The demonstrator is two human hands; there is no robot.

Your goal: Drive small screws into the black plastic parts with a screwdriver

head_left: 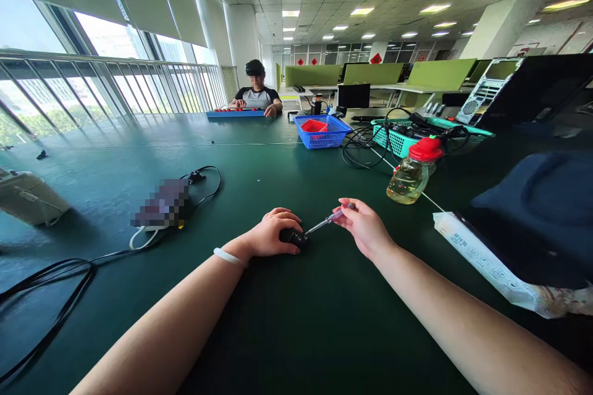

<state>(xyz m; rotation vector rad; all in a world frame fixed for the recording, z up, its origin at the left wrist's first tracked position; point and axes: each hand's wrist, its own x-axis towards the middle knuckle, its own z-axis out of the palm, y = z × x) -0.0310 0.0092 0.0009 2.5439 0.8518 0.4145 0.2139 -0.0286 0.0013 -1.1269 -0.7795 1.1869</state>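
Note:
My left hand (273, 233) is closed over a small black device (293, 237) and presses it onto the dark green table (287, 321). A white band sits on that wrist. My right hand (364, 225) pinches a thin screwdriver (327, 221) with a clear handle. Its metal tip slants down to the left and touches the black device.
A bottle (411, 171) with yellowish liquid and a red cap stands right of my hands. Behind it are a blue basket (323, 131), a teal basket (398, 136) with cables, and a computer case (523, 89). Black cables (46, 284) lie left. Another person (256, 95) sits at the far end.

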